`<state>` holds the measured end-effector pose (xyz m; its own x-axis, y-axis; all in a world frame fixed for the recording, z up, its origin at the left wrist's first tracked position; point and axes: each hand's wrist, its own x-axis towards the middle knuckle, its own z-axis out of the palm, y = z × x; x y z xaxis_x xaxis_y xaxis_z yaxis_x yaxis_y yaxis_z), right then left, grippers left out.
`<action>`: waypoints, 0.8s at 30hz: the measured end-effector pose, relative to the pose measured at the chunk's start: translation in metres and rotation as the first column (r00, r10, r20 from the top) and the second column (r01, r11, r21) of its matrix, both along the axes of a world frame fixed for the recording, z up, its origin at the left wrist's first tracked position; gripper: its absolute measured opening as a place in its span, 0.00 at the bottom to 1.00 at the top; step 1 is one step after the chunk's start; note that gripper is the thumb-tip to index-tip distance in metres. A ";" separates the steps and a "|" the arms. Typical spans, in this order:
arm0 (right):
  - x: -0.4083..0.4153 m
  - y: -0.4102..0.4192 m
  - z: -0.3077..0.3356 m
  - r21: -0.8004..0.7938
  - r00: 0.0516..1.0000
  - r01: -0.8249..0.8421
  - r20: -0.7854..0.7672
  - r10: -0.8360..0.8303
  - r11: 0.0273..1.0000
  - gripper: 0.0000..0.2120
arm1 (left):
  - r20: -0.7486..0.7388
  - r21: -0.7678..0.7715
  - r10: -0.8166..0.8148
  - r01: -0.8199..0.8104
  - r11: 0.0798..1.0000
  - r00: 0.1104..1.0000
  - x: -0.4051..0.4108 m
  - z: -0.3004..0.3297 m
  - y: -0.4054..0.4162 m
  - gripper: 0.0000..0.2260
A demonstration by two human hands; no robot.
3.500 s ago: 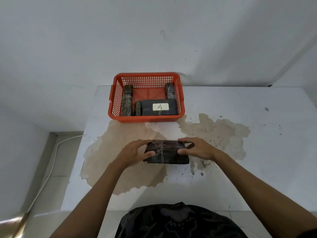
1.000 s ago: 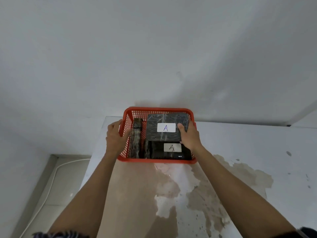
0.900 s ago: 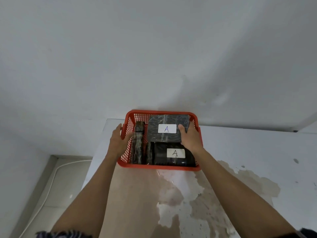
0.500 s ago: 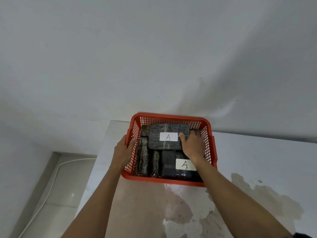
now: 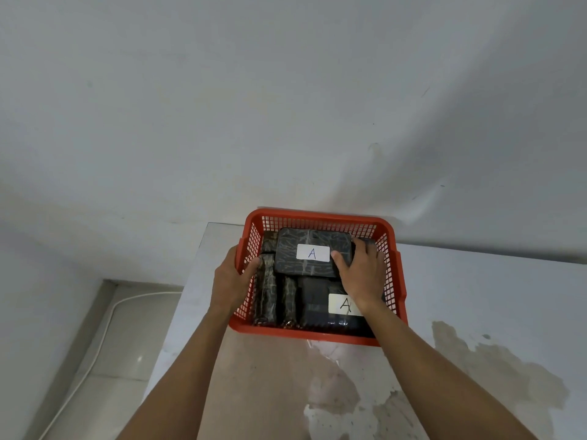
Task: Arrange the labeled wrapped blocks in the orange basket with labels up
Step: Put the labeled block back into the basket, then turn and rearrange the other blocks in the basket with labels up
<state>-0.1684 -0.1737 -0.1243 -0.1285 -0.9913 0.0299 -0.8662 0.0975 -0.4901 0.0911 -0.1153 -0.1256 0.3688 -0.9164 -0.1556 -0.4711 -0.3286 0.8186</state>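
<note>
Since 3.5 s ago, top block [image 5: 313, 257] went from surface [image 5: 476, 296] into orange basket [image 5: 317, 217], label "A" up.
Right hand [image 5: 362, 274] clamped on its right end; left hand [image 5: 233, 277] clamped on basket's left wall. Second labeled block [image 5: 324, 308] just beneath right wrist.

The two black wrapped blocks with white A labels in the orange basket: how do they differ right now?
The far black wrapped block lies higher, resting on other blocks; the near black wrapped block sits lower in the orange plastic basket. The far one's label shows whole; the near one's is partly covered by the right hand, which grips the far block's end. Both lie label up.
</note>
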 end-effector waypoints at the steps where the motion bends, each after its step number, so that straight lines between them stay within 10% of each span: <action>1: -0.004 0.002 0.001 -0.010 1.000 -0.017 -0.008 0.017 1.000 0.29 | 0.010 -0.010 -0.001 0.001 1.000 1.000 -0.001 0.001 0.000 0.27; 14: -0.017 -0.003 0.014 0.112 0.982 -0.029 0.190 0.007 0.993 0.27 | 0.266 -0.106 -0.006 0.035 0.994 0.964 -0.007 0.003 0.002 0.33; 24: -0.035 -0.053 0.048 0.273 0.897 -0.302 -0.242 0.369 0.913 0.21 | 0.568 -0.223 -0.012 0.168 0.960 0.823 -0.017 0.007 -0.020 0.26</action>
<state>-0.2030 -0.2271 -0.0766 0.1934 -0.9580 -0.2120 -0.9646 -0.1461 -0.2197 0.0743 -0.1355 -0.1187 0.2341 -0.9278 0.2905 -0.8873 -0.0818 0.4539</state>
